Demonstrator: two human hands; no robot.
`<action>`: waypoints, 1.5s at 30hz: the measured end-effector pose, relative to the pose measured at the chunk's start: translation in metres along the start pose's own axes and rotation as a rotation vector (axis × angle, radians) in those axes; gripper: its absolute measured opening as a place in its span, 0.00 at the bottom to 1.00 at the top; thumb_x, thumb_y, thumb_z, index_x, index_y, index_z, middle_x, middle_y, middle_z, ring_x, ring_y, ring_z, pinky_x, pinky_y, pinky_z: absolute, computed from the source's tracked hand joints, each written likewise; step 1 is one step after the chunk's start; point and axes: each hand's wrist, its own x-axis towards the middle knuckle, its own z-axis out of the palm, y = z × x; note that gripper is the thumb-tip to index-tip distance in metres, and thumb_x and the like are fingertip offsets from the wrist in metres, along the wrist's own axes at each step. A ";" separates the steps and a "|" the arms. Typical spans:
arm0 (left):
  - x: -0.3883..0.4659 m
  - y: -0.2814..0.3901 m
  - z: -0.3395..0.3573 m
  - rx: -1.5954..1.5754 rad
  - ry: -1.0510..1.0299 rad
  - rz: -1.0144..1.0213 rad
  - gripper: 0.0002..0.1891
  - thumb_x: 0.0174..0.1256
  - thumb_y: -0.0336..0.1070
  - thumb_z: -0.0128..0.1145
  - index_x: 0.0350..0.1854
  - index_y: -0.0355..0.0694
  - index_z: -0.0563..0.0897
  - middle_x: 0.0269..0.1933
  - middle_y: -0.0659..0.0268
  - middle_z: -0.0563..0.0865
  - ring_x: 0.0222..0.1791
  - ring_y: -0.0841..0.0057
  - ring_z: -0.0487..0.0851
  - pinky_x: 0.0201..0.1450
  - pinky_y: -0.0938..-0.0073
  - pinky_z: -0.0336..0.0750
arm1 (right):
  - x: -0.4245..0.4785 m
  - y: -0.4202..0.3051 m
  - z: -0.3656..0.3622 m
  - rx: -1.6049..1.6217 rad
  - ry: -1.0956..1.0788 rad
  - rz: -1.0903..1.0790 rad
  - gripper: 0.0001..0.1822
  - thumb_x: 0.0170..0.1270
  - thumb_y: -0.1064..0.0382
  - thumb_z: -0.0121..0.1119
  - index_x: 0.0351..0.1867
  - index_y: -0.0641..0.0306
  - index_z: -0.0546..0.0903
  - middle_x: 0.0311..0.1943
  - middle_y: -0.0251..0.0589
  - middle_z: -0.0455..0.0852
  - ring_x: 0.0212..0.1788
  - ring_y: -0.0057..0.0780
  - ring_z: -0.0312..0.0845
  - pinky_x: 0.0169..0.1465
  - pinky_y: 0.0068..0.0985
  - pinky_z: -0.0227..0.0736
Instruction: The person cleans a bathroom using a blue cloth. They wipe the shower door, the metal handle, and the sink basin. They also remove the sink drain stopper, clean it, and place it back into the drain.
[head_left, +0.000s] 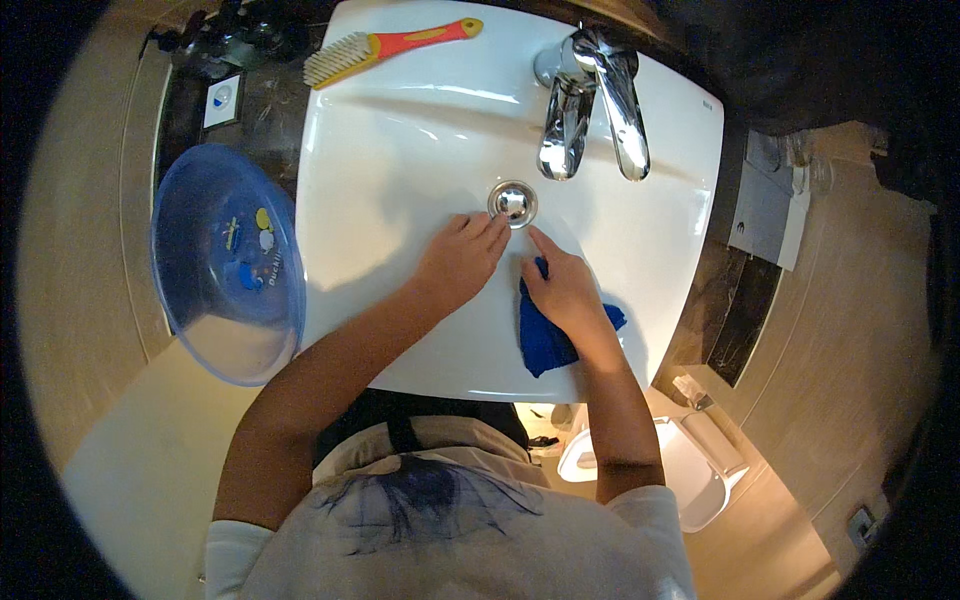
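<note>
A white ceramic washbasin (360, 180) lies before me, with a round metal drain plug (513, 201) in its middle. My left hand (466, 259) rests palm down, its fingertips at the lower left rim of the plug, holding nothing. Just right of it, my right hand (559, 281) has a dark blue cloth (541, 341) beneath its palm; the forefinger points towards the plug. Whether the fingers grip the cloth I cannot tell. Above the plug stands a chrome mixer tap (562, 142). A brush with a red and yellow handle (427, 36) lies on the upper left rim, its pale bristles facing left.
A translucent blue plastic tub (225, 262) leans by the basin's left side. Dark bottles (247, 34) stand at the upper left. A box (761, 202) sits on the dark counter at right. Below right is a toilet (697, 480) with its lid up.
</note>
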 end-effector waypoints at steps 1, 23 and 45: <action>0.000 -0.001 -0.001 -0.019 0.024 -0.008 0.16 0.48 0.32 0.50 0.42 0.35 0.76 0.44 0.63 0.76 0.45 0.72 0.72 0.46 0.72 0.68 | -0.001 -0.002 -0.002 -0.024 0.012 0.021 0.24 0.55 0.57 0.49 0.53 0.67 0.68 0.29 0.58 0.79 0.33 0.51 0.76 0.38 0.41 0.70; -0.046 0.020 -0.034 -0.048 -0.005 -0.225 0.13 0.51 0.36 0.47 0.37 0.37 0.78 0.46 0.64 0.77 0.45 0.72 0.70 0.49 0.70 0.64 | 0.045 -0.021 0.026 -0.773 0.218 -0.357 0.13 0.52 0.57 0.55 0.38 0.58 0.75 0.33 0.36 0.77 0.28 0.34 0.79 0.28 0.31 0.74; -0.056 0.020 -0.028 -0.038 0.008 -0.243 0.14 0.50 0.37 0.47 0.37 0.37 0.79 0.46 0.64 0.77 0.46 0.71 0.70 0.49 0.71 0.63 | 0.041 -0.024 0.024 -0.945 0.180 -0.473 0.15 0.52 0.60 0.53 0.44 0.53 0.73 0.33 0.38 0.77 0.27 0.33 0.79 0.27 0.29 0.74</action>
